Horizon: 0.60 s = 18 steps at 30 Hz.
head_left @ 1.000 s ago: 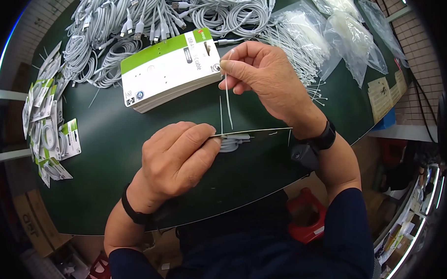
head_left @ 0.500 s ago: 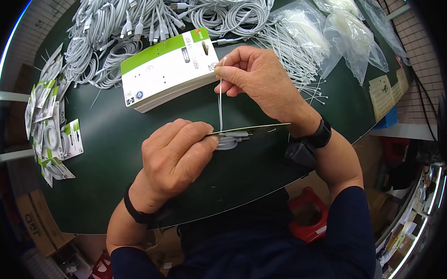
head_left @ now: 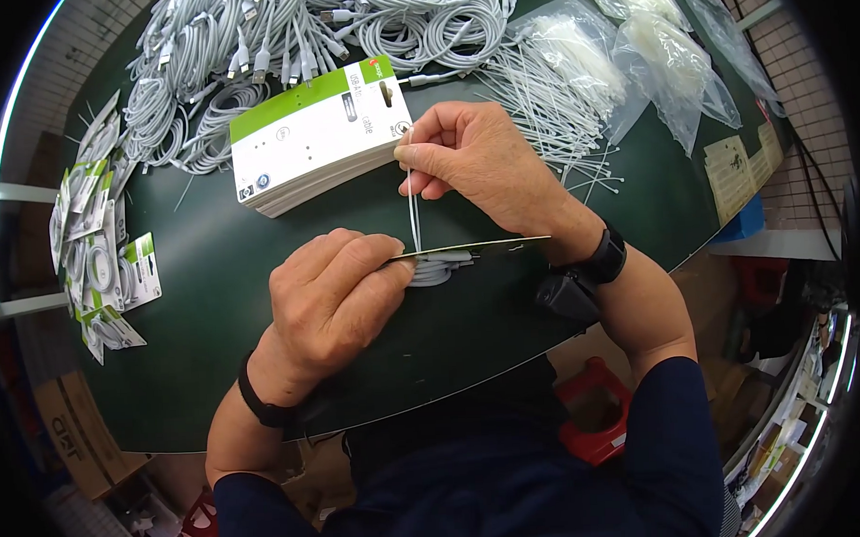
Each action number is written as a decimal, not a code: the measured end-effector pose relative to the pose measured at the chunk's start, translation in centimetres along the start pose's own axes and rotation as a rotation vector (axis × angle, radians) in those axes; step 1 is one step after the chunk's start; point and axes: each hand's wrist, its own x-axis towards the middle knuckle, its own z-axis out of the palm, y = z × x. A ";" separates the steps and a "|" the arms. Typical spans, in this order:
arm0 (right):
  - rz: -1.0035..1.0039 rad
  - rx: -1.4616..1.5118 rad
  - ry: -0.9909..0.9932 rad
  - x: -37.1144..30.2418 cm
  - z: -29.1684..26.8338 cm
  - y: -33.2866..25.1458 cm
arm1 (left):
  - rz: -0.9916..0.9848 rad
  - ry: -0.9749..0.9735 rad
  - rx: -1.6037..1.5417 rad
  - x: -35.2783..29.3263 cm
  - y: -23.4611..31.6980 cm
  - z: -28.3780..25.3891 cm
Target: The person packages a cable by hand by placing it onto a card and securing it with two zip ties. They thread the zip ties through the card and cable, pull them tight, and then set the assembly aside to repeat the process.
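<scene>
Dark green worktop (head_left: 215, 361), smooth with a soft sheen, extends before you; its near edge looks bowed through the fisheye lens. Your left hand (head_left: 338, 292) has its grip closed on one end of a thin, stiff card (head_left: 505, 243), seen almost edge-on above the middle of the worktop. On your side of the card, just beside the left fingers, shows a coiled cable (head_left: 435, 271), grey, smooth and rounded in its loops. Whether those fingers also press on it cannot be told. Your right hand (head_left: 474, 163) has its grip pinched, thumb to forefinger, on a slender white plastic cable tie (head_left: 413, 208); two narrow strands run close together down to the card. Beyond lies a squared stack of cards (head_left: 316, 130), flat-faced, white with a green band. Behind it, grey cables (head_left: 242, 38) form a heap of rounded loops. To the right, loose ties (head_left: 547, 94) lie straight and criss-crossed near crinkled, clear plastic bags (head_left: 674, 66). At far left, carded cables (head_left: 98, 266) overlap in a heap.
</scene>
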 end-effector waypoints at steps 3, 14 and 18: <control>0.001 0.014 -0.007 -0.1 0.1 0.0 | 0.043 0.045 0.018 -0.1 -0.1 0.3; 0.121 0.093 -0.354 -0.7 -0.2 -1.7 | 0.036 0.043 0.017 -0.1 -0.4 0.1; 0.114 0.086 -0.463 -0.7 -0.8 -1.7 | 0.034 0.054 0.034 -0.2 0.0 0.3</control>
